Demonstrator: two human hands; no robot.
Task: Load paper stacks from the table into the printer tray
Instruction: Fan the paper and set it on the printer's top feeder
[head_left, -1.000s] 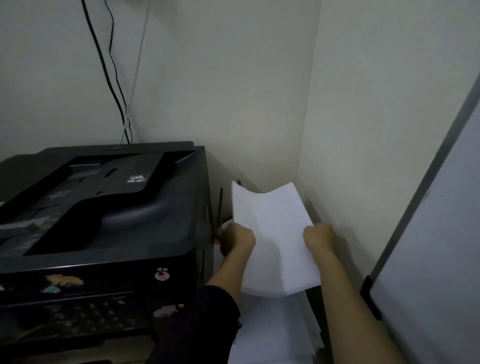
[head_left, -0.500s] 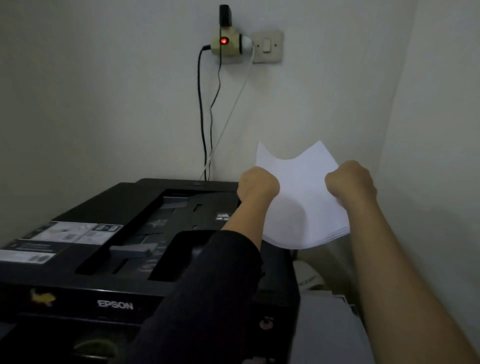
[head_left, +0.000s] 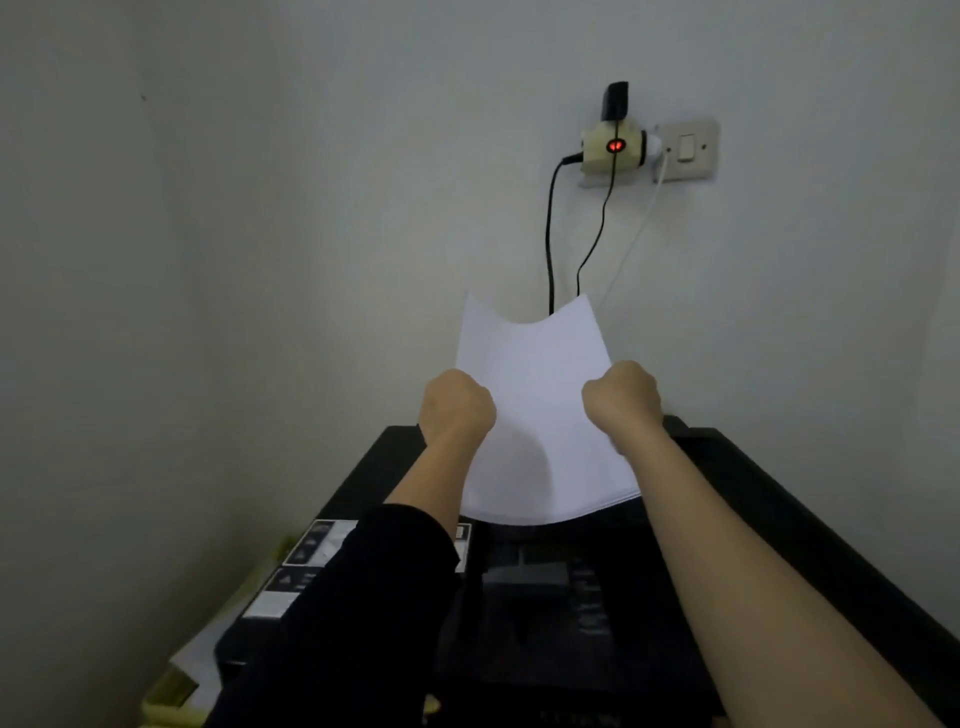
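Looking down, I saw the black printer (head_left: 753, 519) against the wall, a paper stack (head_left: 535, 415) held bowed in the air above its top. My left hand (head_left: 457, 402) and right hand (head_left: 621, 397) were fisted on its side edges, below a wall socket (head_left: 685, 150).

Two hands (head_left: 537, 402), one paper stack (head_left: 540, 415), one printer (head_left: 753, 519), three cables (head_left: 549, 234), one wall switch (head_left: 687, 148).
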